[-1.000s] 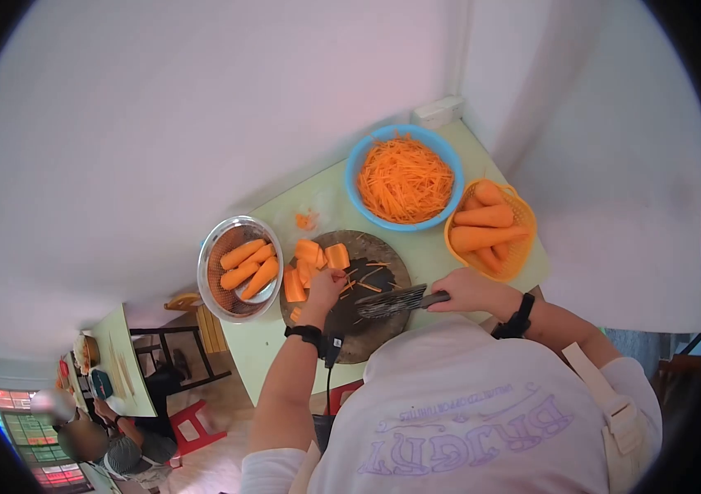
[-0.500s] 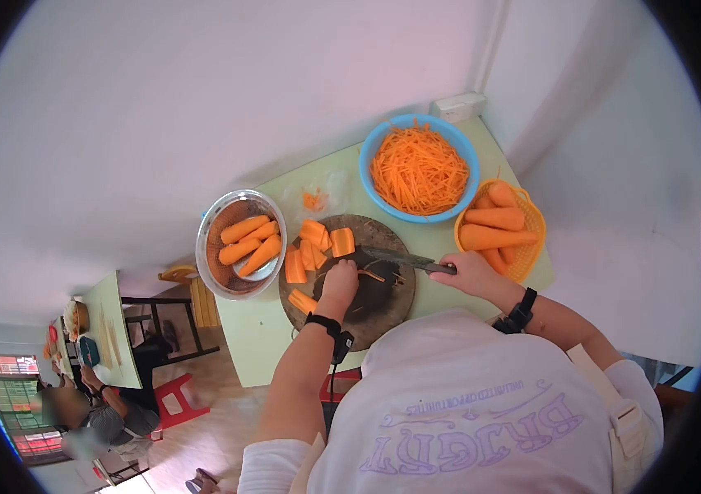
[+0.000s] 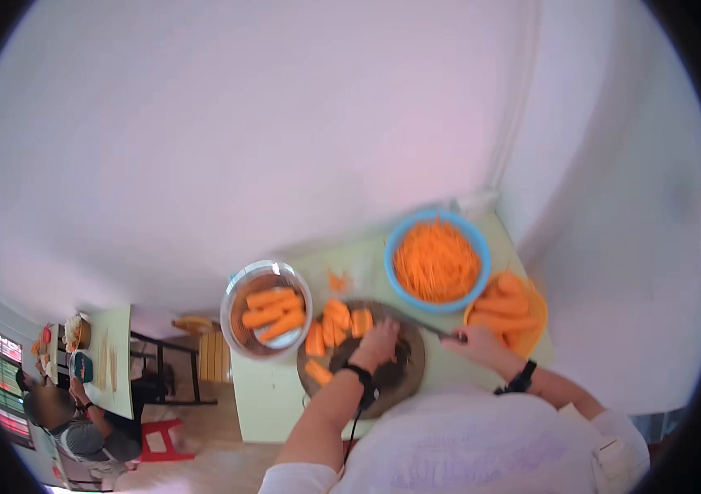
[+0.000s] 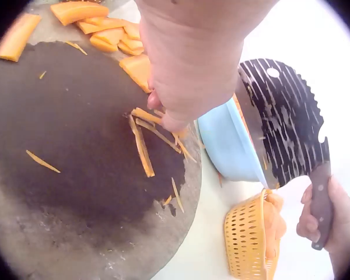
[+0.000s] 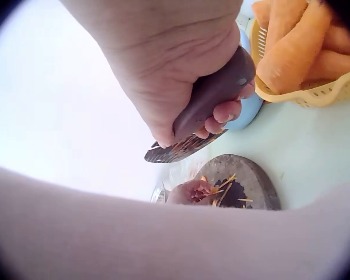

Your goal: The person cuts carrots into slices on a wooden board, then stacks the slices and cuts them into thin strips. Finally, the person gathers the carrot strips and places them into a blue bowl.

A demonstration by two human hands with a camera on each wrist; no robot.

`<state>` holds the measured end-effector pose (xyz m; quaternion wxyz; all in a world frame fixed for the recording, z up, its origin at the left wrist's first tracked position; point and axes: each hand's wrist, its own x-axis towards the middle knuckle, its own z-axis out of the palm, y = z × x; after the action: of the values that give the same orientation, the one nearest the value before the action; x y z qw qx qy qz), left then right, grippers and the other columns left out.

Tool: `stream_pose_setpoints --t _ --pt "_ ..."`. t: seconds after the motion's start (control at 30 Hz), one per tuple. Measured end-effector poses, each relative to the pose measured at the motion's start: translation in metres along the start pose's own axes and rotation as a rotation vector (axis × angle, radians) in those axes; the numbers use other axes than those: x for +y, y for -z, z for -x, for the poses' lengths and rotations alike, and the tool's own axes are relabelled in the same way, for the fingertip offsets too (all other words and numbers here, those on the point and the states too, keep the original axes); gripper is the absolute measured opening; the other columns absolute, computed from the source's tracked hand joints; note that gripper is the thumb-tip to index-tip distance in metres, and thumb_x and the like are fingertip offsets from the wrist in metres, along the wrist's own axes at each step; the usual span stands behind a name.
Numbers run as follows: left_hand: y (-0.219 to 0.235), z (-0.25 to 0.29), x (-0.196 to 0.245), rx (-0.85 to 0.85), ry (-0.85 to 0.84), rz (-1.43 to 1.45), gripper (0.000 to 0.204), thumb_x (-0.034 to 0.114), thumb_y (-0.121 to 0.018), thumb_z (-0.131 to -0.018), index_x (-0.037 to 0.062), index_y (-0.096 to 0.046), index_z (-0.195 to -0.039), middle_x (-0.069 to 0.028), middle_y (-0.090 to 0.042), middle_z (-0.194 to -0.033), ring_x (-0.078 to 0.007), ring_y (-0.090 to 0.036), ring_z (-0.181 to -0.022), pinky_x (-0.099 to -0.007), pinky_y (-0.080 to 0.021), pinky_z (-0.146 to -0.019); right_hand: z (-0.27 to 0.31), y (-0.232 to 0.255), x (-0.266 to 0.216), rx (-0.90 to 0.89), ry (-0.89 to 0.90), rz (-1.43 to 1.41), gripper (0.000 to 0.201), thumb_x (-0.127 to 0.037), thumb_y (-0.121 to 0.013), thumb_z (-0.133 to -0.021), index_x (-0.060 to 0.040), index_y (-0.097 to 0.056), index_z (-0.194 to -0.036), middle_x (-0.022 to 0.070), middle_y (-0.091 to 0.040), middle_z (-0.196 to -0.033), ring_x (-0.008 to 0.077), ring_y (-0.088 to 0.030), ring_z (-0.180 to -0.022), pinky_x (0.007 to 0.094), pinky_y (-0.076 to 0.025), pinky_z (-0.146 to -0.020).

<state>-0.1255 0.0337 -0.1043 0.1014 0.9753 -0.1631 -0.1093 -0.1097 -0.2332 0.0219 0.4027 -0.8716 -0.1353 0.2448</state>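
My left hand [image 3: 377, 344] is over the far part of the round dark chopping board [image 4: 76, 146]. In the left wrist view, the thumb and fingers of this hand [image 4: 192, 70] pinch thin carrot strips [image 4: 141, 146] near the board's edge. By its dark handle, my right hand [image 3: 482, 347] grips a cleaver [image 4: 283, 122], whose striped blade is raised beside the board. Carrot pieces [image 3: 336, 321] lie along the board's far left side, and a few loose strips are scattered on its surface.
A blue bowl [image 3: 390, 280] of shredded carrot stands behind the board, a yellow basket [image 4: 244, 239] of whole carrots at right, a metal bowl [image 3: 229, 329] with carrots at left. Walls enclose the table's far side. Another person [image 3: 79, 432] sits at lower left.
The head view has tilted up. My left hand has moved away and to the right across the board and now pinches strips. The cleaver has shifted right, away from the carrot pieces.
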Motion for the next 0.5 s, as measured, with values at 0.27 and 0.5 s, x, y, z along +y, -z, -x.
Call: stream_pose_setpoints --t 0.27,0.5 --pt "0.003 0.021 0.005 -0.119 -0.155 -0.136 0.034 0.025 -0.067 -0.084 0.0019 -0.058 -0.108 -0.0158 -0.060 -0.104 -0.0320 -0.064 -0.090 -0.0397 -0.054 -0.073 -0.001 -0.005 0.008 0.009 0.080 0.066 0.047 -0.047 -0.070 -0.083 -0.0028 -0.070 -0.099 0.0117 -0.068 -0.077 0.0215 -0.063 -0.068 0.0332 -0.050 -0.064" --pt "-0.044 0.000 -0.013 0.079 -0.260 -0.103 0.024 0.023 -0.053 -0.092 0.0016 -0.062 -0.095 -0.0147 -0.067 -0.085 -0.0300 -0.067 -0.080 -0.0386 -0.055 -0.067 -0.011 -0.011 0.012 -0.011 0.106 0.094 0.054 -0.056 -0.067 -0.083 -0.0046 -0.071 -0.100 0.0123 -0.067 -0.078 0.0228 -0.065 -0.073 0.0333 -0.050 -0.067"
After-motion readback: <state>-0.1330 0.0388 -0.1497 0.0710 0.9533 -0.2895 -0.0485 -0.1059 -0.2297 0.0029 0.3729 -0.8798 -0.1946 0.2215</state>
